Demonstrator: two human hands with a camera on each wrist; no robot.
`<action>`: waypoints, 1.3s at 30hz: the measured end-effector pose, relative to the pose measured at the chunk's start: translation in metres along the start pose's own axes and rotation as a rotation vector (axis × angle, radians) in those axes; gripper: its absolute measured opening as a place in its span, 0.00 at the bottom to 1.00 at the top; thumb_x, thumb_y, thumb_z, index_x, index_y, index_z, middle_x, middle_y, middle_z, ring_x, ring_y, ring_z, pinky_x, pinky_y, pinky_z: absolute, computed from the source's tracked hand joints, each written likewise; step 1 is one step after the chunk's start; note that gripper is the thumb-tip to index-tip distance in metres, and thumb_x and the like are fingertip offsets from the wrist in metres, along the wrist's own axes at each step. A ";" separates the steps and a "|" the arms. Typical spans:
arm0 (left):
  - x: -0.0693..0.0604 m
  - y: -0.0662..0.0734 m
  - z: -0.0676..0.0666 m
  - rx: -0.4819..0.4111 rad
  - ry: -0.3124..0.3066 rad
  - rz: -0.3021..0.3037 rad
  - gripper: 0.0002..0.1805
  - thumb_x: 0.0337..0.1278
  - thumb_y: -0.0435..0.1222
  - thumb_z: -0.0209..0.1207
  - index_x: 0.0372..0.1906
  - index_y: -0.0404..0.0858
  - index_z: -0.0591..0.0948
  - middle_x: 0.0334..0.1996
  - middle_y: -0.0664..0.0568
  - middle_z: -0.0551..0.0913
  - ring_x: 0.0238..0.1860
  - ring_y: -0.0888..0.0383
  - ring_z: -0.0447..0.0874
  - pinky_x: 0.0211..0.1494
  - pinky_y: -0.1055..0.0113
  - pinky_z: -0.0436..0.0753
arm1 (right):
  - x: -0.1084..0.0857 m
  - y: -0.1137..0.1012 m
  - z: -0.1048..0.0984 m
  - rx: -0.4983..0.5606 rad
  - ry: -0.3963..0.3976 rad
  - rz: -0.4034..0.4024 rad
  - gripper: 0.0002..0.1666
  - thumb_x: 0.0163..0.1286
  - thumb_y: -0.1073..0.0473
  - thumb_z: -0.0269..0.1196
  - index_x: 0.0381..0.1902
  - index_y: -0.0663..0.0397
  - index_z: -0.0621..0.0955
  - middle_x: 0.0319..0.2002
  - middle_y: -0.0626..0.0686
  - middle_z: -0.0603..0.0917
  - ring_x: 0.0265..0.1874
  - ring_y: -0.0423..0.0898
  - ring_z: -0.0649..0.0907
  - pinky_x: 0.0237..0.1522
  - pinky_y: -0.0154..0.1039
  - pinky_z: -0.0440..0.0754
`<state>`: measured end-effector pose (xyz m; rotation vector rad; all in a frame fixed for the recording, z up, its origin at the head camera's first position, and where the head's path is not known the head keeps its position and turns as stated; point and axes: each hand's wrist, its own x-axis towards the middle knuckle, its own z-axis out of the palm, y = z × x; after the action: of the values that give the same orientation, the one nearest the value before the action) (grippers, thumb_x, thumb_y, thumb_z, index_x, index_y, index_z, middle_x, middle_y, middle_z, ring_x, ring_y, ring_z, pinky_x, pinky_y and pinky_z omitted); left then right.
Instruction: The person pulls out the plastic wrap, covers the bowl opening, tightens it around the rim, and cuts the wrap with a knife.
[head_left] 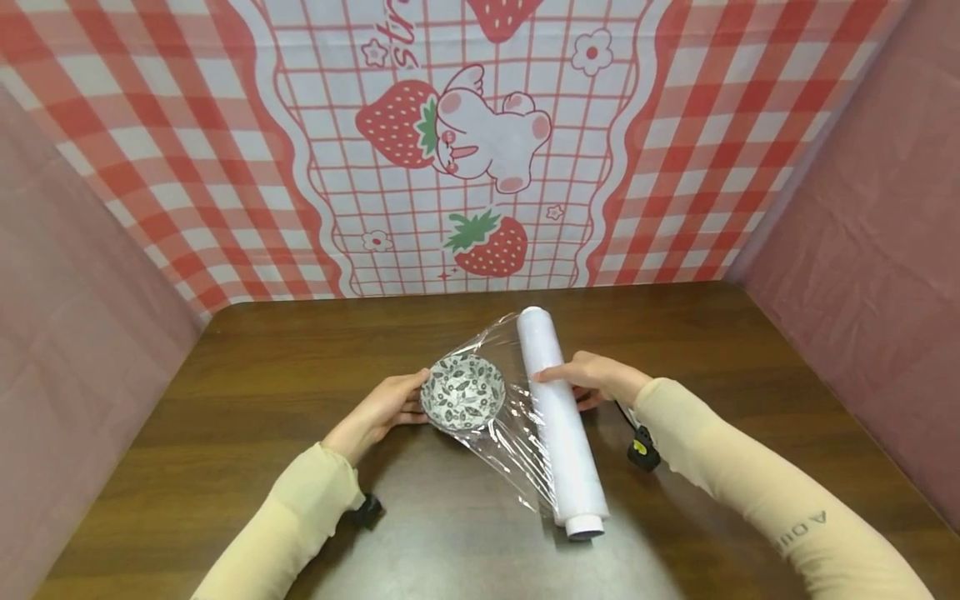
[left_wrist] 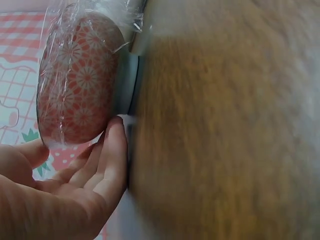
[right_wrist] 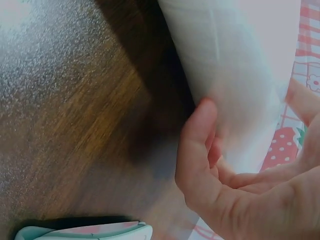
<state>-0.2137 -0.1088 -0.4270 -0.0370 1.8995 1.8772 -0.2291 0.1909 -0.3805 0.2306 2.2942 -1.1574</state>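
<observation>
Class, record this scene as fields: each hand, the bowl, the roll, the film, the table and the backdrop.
Left hand: holds the bowl by its side
Right hand: grips the roll
Bowl: leaf pattern inside, red flower pattern outside
Roll: white, long
Film: clear, stretched between roll and bowl
Table: brown, wood-grained
Backdrop: strawberries, red checks

Bowl (head_left: 462,392): interior white, grey-black leaf print; exterior red, pale rosette pattern. Right of the bowl: film roll (head_left: 564,433), white. Beneath the bowl: table (head_left: 247,392), brown wood grain. Behind the bowl: cloth (head_left: 585,150), red-and-white check, strawberry print. Either side of the bowl: cream sleeves (head_left: 738,462).
</observation>
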 end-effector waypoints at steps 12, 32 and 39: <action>-0.011 0.005 -0.003 0.040 0.066 0.040 0.29 0.67 0.44 0.42 0.59 0.22 0.61 0.42 0.39 0.79 0.33 0.61 0.79 0.45 0.64 0.79 | -0.006 0.001 -0.010 -0.037 -0.064 0.003 0.42 0.60 0.37 0.56 0.54 0.70 0.65 0.45 0.63 0.71 0.40 0.52 0.76 0.35 0.43 0.82; -0.031 0.024 -0.004 0.191 0.324 0.245 0.10 0.55 0.29 0.54 0.39 0.24 0.75 0.21 0.50 0.77 0.24 0.61 0.76 0.30 0.70 0.76 | -0.011 0.055 -0.060 -0.488 0.114 -0.092 0.23 0.52 0.54 0.66 0.09 0.48 0.66 0.12 0.44 0.61 0.15 0.40 0.67 0.21 0.35 0.75; -0.025 0.024 -0.001 0.212 0.349 0.240 0.07 0.55 0.30 0.55 0.35 0.27 0.76 0.21 0.49 0.77 0.24 0.59 0.76 0.31 0.68 0.75 | -0.009 0.058 -0.052 -0.502 0.155 -0.115 0.13 0.50 0.60 0.64 0.14 0.56 0.72 0.15 0.48 0.70 0.17 0.42 0.73 0.19 0.33 0.74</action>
<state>-0.2001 -0.1157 -0.3959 -0.0760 2.4273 1.9057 -0.2202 0.2685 -0.3910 -0.0034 2.6763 -0.5957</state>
